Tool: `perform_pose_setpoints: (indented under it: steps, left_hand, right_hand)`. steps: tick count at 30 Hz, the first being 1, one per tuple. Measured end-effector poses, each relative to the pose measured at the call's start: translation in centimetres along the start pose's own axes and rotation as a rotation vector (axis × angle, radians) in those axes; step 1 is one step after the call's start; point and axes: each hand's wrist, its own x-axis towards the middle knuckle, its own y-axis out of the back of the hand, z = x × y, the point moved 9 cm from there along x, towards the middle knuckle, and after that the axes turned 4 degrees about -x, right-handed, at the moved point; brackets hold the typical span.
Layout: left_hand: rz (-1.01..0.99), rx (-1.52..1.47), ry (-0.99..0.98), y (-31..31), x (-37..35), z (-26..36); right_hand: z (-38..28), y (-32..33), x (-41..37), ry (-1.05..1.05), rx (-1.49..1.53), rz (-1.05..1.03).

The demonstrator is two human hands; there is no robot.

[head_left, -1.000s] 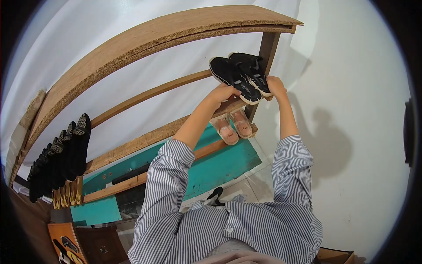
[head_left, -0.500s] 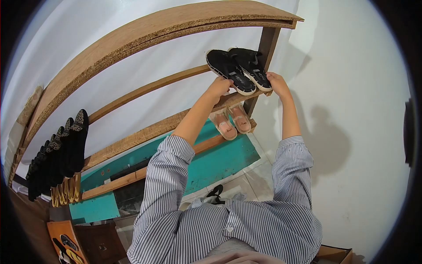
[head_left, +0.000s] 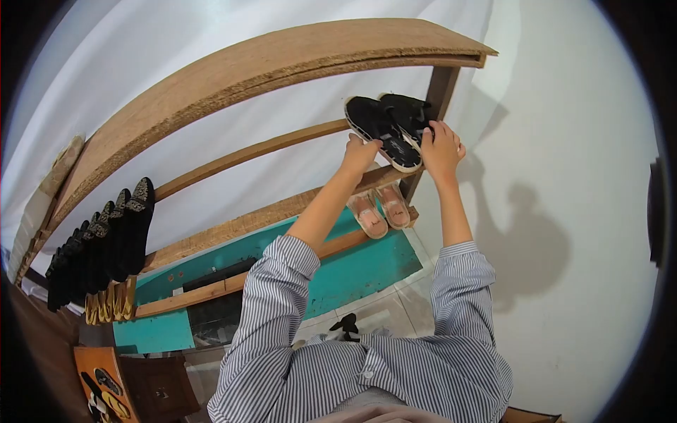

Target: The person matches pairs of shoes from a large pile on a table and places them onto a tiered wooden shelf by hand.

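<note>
A pair of black slip-on shoes with pale, stitched-looking sole edges rests at the right end of the rack's middle rails. My left hand grips the left black shoe by its near left side, thumb on top. At the heel end of the right black shoe, my right hand is closed around it and hides that end. Below them, a pair of pink-insoled sandals sits on the lower rails.
The wooden rack has a broad top board and a front rail. Black patterned shoes line its left end, with gold shoes below. A white wall stands close on the right. An orange-brown box with sandals lies lower left.
My right hand has shifted from the outer side of the right shoe to over its heel end. My left hand stays on the left shoe. The whole view has shifted slightly.
</note>
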Motion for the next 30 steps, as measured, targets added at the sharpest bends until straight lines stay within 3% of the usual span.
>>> perform_pose_setpoints:
  steps: [1, 4, 6, 9, 12, 15, 18, 21, 30]
  left_hand:
    - [0.139, 0.015, -0.106, 1.5, 0.0, 0.7]
    - [0.213, -0.034, -0.332, 4.7, -2.6, 3.3]
    - [0.252, -0.005, -0.568, 7.9, -5.8, 5.6]
    - [0.342, 0.013, -0.716, 14.5, -12.2, 7.2]
    - [0.408, 0.154, -0.617, 22.5, -22.1, 7.9]
    - [0.610, 0.264, -0.636, 31.2, -32.9, 4.8]
    - [0.854, 0.217, -0.458, 39.9, -42.9, 0.7]
    - [1.086, 0.329, -0.441, 46.4, -53.7, -1.5]
    - [1.598, 0.590, -0.253, 59.3, -83.2, -5.5]
  right_hand:
    - [-2.3, 0.7, -0.6, 0.121, -0.010, 0.119]
    - [-9.1, 0.8, -2.8, 0.345, 0.115, 0.127]
    - [-13.8, 0.0, -4.9, 0.439, 0.245, 0.057]
    - [-21.5, -0.2, -9.6, 0.587, 0.467, -0.057]
    - [-29.2, 0.4, -17.9, 0.760, 0.745, -0.209]
    - [-36.0, 2.1, -28.9, 0.934, 0.984, -0.421]
    - [-42.3, 3.8, -41.1, 1.088, 1.138, -0.647]
    - [-48.4, 5.0, -53.6, 1.127, 1.348, -0.854]
    - [-62.0, 15.5, -83.0, 1.466, 1.429, -1.181]
